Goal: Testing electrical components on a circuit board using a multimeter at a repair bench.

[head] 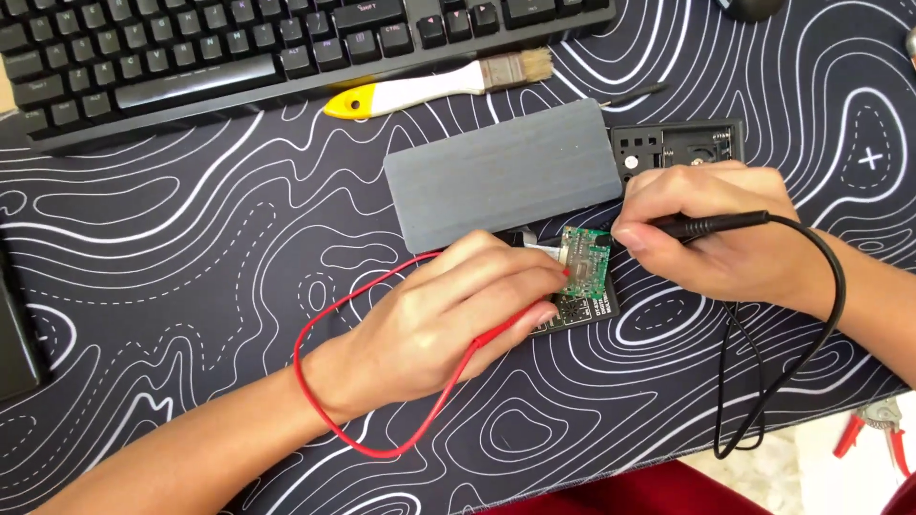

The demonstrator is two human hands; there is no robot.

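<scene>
- Pinching a red test probe (520, 322) between thumb and curled fingers, the left hand (448, 319) rests on the mat with the probe's tip touching the green circuit board (585, 259).
- The right hand (711, 224) is closed around a black test probe (711, 226), held like a pen — its tip meets the right edge of the same board.
- The board sits near the middle of the scene, atop a small black casing (577, 313) with a white-printed label at its near edge.
- A red lead (329, 420) loops left around the left wrist; a black lead (811, 334) curves right and near.
- Just beyond the board lies a flat grey rectangular cover (501, 172), and right of it a black housing (682, 143).
- Farther off — a keyboard (191, 48) and a yellow-handled brush (439, 84).
- All of it lies on a black desk mat (191, 248) with white contour lines.
- Red-handled pliers (883, 429) lie at the near right, off the mat.
</scene>
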